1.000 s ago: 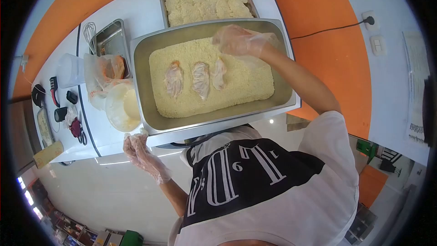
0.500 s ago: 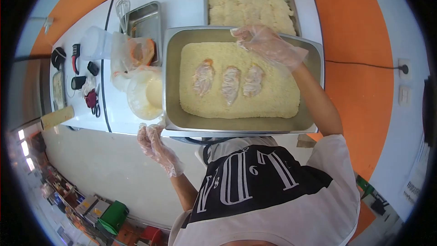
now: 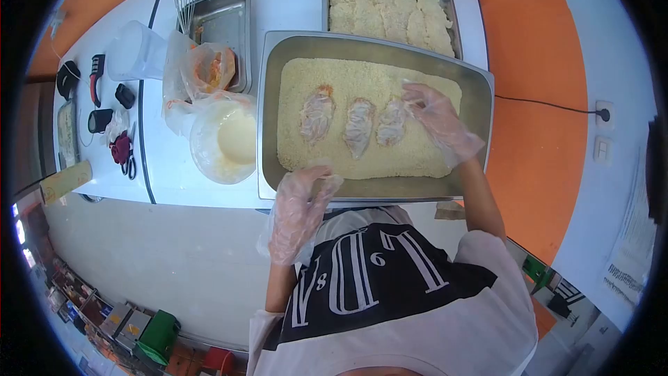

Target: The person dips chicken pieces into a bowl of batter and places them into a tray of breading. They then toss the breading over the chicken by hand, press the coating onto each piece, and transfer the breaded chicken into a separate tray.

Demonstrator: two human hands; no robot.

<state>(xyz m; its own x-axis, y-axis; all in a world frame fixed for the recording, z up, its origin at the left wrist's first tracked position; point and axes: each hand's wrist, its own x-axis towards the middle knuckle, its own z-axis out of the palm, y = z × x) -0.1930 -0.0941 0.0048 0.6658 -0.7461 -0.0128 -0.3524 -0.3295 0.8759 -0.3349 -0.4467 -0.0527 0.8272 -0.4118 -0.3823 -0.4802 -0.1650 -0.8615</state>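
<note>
A deep metal pan (image 3: 376, 43) holds a bed of pale crumbs (image 3: 417, 163). Three coated pieces of raw meat lie on it: a left one (image 3: 317, 117), a middle one (image 3: 359, 127) and a right one (image 3: 392, 123). My right hand (image 3: 442, 124), in a clear plastic glove, hovers by the right piece, its fingers loosely bent and slightly apart. Over the pan's near left edge is my left hand (image 3: 299, 205), also gloved, fingers curved with a gap between them. Neither hand visibly holds anything.
Behind the pan, a tray (image 3: 456, 28) holds crumbed pieces. To the left are a bowl of batter (image 3: 236, 141), a plastic bag with orange residue (image 3: 209, 73), a metal tray (image 3: 240, 17) with a whisk (image 3: 186, 0), a clear jug (image 3: 136, 52) and scissors (image 3: 128, 167).
My right hand has come down from the pan's far edge to the right meat piece. My left hand has moved right, from beside the pan to its near edge. The view has shifted slightly.
</note>
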